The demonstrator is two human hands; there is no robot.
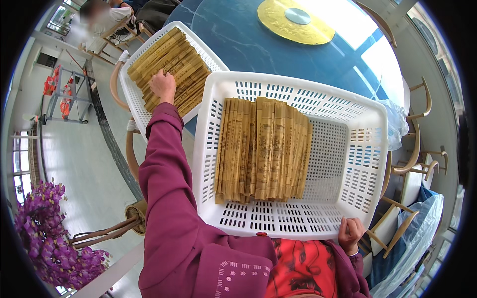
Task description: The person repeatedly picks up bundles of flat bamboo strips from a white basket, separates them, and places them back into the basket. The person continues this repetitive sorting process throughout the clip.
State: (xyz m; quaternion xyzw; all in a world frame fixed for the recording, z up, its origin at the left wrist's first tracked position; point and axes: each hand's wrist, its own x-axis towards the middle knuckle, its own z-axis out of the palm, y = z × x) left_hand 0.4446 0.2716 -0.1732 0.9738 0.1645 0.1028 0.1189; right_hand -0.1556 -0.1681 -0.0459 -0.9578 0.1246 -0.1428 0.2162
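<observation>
Long, flat, yellow-brown folded strips with dark printed marks stand packed side by side in a large white perforated plastic basket before me. A second white basket at the upper left is full of similar strips. My left hand reaches onto these, its fingers bent down at the strips; whether it grips one is not clear. At the near right corner of the large basket is my right hand, fingers curled against the rim.
Both baskets rest at a round blue marbled table with a gold turntable. Wooden chairs stand at the right, a plastic bag beside the basket. Purple artificial-looking flowers and a wheeled cart are left. A person sits at the upper left.
</observation>
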